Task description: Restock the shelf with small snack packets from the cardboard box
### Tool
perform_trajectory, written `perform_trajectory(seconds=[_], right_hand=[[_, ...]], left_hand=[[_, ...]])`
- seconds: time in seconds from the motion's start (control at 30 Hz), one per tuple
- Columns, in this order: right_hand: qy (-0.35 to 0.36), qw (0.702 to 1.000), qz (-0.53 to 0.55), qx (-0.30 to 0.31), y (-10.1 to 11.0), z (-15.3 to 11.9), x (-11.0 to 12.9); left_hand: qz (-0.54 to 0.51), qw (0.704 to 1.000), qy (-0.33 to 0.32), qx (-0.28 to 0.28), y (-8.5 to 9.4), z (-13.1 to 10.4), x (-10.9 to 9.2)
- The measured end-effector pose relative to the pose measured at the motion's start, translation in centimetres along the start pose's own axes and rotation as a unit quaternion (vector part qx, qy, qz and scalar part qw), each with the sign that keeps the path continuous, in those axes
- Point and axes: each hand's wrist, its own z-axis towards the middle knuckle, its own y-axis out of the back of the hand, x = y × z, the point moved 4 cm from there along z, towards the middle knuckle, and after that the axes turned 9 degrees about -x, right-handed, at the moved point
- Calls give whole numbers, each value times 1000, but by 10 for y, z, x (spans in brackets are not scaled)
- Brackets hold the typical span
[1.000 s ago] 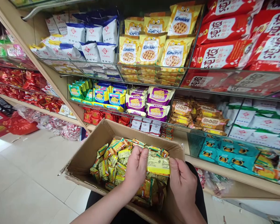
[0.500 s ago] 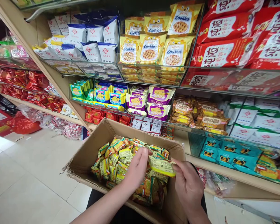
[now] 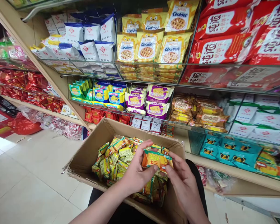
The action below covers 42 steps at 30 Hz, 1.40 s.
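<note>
Over the box, my left hand (image 3: 140, 169) and my right hand (image 3: 180, 174) hold one small snack packet (image 3: 156, 160) between them. Its orange front with a green top edge faces up. My left thumb presses on its lower left part, and my right thumb and fingers grip its right end. Below lies an open cardboard box (image 3: 80, 165) with many small yellow and green packets (image 3: 118, 155) piled in it. My hands and forearms hide part of the pile.
Shelves with glass fronts stand ahead, holding cookie packs (image 3: 147, 46), red packs (image 3: 220, 49), purple biscuit packs (image 3: 157, 109) and teal packs (image 3: 228, 152). A red plastic bag (image 3: 25, 124) lies on the tiled floor (image 3: 30, 183) at the left.
The packet has turned over from its pale printed back to its orange front. My left hand has opened out around its left side, and my right hand has shifted slightly left.
</note>
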Motion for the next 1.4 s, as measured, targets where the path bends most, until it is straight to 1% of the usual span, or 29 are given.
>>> perform_trajectory(seconds=[0.07, 0.2, 0.27, 0.33, 0.37, 0.5, 0.53, 0.57, 0.6, 0.67, 0.7, 0.77, 0.87, 0.93, 0.97, 1.0, 1.03, 1.07, 1.1, 1.13, 1.2, 1.23, 1.27, 1.33, 1.37, 1.4], right_hand=[[-20, 1000, -1, -11, 0, 2, 1], [-23, 1000, 1, -14, 1, 4, 1], [-30, 1000, 2, 3, 2, 4, -1], [-34, 999, 4, 8, 8, 5, -2], [-32, 999, 5, -3, 14, 7, -2], [2, 993, 14, -114, 49, 16, 4], [6, 992, 9, -126, 55, 18, 5], [8, 993, 0, -121, 59, 20, 6], [6, 995, -12, -102, 60, 20, 6], [12, 998, -39, -50, 55, 19, 7], [21, 998, -46, -32, 51, 18, 8], [40, 998, -43, -24, 42, 14, 9], [53, 998, -24, -12, 30, 8, 11], [65, 998, -24, -1, 29, 6, 12], [70, 997, -24, -14, 33, 7, 13], [75, 996, -22, -39, 41, 10, 13], [77, 994, -20, -75, 51, 16, 12], [77, 990, -18, -117, 65, 23, 11], [75, 984, -18, -159, 79, 32, 8], [71, 978, -26, -193, 94, 43, 3], [60, 973, -64, -216, 118, 69, -9], [55, 972, -96, -207, 126, 83, -16], [57, 971, -134, -190, 130, 98, -22], [78, 958, -232, -146, 130, 126, -30], [96, 943, -291, -128, 127, 141, -32], [114, 922, -352, -112, 122, 156, -33]], left_hand=[[12, 1000, -2, 6, -2, -1, 2], [-23, 998, 49, 33, -7, -4, 8], [-33, 998, 49, 25, -7, -3, 9], [-42, 998, 43, 10, -6, -3, 9], [-45, 998, 49, 8, -6, -2, 9], [-20, 996, 89, 23, -3, -1, 13], [-11, 995, 92, 32, -3, -1, 14], [-3, 995, 94, 45, -4, 0, 15], [5, 993, 97, 64, -6, 0, 15], [31, 987, 115, 104, -12, 1, 19], [49, 984, 126, 114, -15, 1, 22], [75, 980, 148, 111, -20, 4, 28], [71, 981, 160, 82, -26, 8, 33], [76, 981, 158, 80, -29, 11, 33], [95, 980, 152, 83, -29, 12, 33], [129, 978, 138, 87, -27, 15, 31], [176, 974, 109, 89, -24, 19, 28], [235, 966, 66, 86, -18, 25, 24], [302, 950, 4, 77, -11, 33, 18], [372, 924, -70, 60, -3, 42, 11], [503, 841, -198, 25, 14, 62, -1], [557, 796, -237, 8, 23, 74, -3], [601, 754, -267, -6, 30, 85, -3], [680, 683, -265, -19, 45, 105, 5], [707, 655, -268, -22, 49, 112, 11], [725, 632, -271, -25, 52, 117, 17]])
